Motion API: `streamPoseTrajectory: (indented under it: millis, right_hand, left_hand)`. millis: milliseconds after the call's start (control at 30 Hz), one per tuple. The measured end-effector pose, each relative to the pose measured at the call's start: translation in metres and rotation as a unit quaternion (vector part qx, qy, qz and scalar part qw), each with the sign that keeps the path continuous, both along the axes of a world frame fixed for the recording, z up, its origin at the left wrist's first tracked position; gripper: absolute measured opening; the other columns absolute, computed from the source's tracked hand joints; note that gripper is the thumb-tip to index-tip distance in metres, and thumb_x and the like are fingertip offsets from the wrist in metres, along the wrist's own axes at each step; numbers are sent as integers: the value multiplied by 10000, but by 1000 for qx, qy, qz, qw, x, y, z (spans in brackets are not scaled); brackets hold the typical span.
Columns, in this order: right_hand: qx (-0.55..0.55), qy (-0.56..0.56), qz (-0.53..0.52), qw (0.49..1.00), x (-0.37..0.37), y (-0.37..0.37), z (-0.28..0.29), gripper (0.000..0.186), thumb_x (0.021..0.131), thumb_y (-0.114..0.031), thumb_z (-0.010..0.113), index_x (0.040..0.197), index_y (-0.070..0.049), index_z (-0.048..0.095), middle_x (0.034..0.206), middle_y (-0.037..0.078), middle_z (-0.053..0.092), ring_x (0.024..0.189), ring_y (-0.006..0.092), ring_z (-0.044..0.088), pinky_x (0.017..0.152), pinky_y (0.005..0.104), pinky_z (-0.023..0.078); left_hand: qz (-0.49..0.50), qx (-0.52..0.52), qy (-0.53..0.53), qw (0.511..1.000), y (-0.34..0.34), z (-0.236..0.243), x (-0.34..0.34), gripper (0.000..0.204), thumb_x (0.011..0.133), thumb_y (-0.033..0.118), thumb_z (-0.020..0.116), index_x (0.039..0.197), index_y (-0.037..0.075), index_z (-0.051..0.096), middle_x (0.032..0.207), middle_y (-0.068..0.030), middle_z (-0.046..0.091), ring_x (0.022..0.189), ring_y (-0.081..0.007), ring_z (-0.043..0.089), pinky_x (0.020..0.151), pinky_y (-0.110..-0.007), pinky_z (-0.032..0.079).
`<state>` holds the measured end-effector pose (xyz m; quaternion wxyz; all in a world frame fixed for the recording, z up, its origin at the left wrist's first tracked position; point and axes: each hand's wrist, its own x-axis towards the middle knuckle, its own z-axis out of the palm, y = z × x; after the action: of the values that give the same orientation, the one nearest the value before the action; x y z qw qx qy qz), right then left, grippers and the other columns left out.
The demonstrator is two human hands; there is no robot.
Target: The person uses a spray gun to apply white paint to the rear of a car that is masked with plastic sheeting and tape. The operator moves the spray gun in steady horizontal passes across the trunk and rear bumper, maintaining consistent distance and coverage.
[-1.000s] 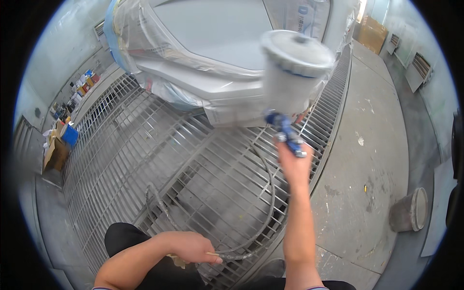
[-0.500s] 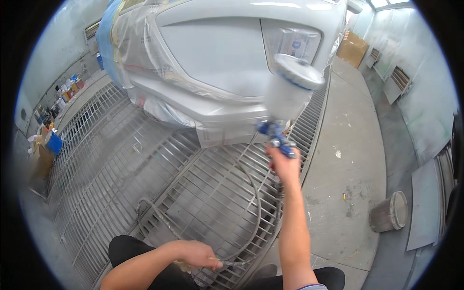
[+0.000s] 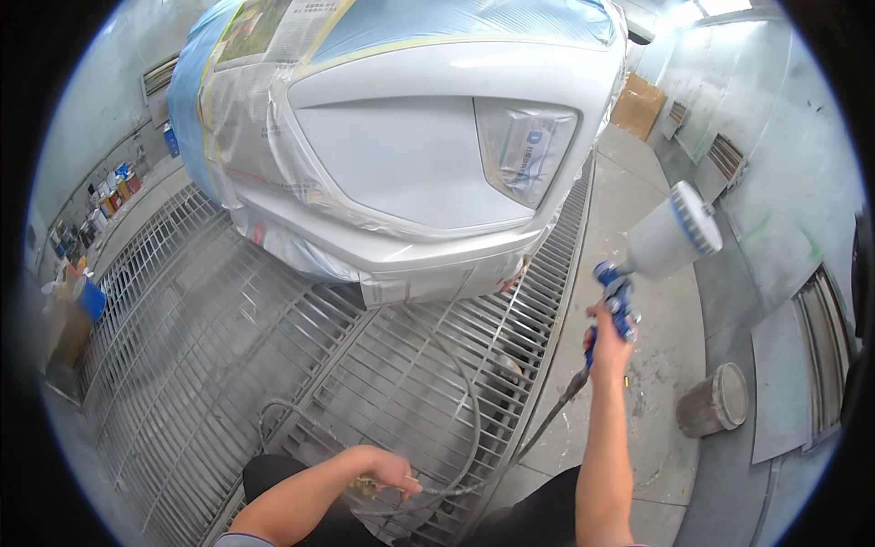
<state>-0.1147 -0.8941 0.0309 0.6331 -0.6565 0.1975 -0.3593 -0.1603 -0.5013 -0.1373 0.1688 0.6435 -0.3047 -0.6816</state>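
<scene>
My right hand (image 3: 608, 345) is wrapped around the handle of a blue spray gun (image 3: 618, 294) with a white cup (image 3: 667, 235) on top. It is held out to the right of a car end (image 3: 392, 150), whose panels are white and light grey, apart from its surface. A dark air hose (image 3: 558, 412) runs down from the gun's handle. Low in the middle, my left hand (image 3: 394, 474) is closed on a looped part of the hose. Something small and yellowish (image 3: 366, 486) shows beneath that hand; its kind is unclear.
Printed paper (image 3: 246, 118) and blue film (image 3: 474, 56) mask the car's edges. Below is a metal floor grating (image 3: 210, 365). A dirty bucket (image 3: 714, 401) and leaning panels (image 3: 782, 378) stand on the right. Cans (image 3: 114, 196) line the left wall; a cardboard sheet (image 3: 638, 105) stands far right.
My right hand has swung the spray gun right, away from the front of the car. The view has shifted slightly, showing more blue film at the top. My left hand stays at the hose.
</scene>
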Motion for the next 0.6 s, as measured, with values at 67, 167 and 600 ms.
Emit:
streamPoseTrajectory:
  millis: [67,167,600]
  right_hand:
    - [-38,51,19,998,-11,11,-18,211,951,-228,749,873,-32,754,600,3,614,486,95,566,446,278,425]
    - [-51,79,52,994,-5,27,-41,232,937,-247,758,850,-32,752,591,11,615,497,103,570,476,287,426]
    - [-36,58,179,981,29,59,-49,184,978,-172,715,920,-1,751,651,25,635,511,106,571,478,271,438]
  left_hand:
    - [-10,-1,19,1000,-7,1,1,534,1028,612,590,1020,129,817,685,-31,558,624,-194,565,632,-388,479]
    - [-16,1,28,999,-7,5,-7,536,1027,614,593,1012,127,816,701,-22,557,631,-191,561,631,-390,485]
    - [35,15,6,999,-1,16,1,511,1053,590,580,1102,142,820,735,6,528,594,-158,539,566,-343,480]
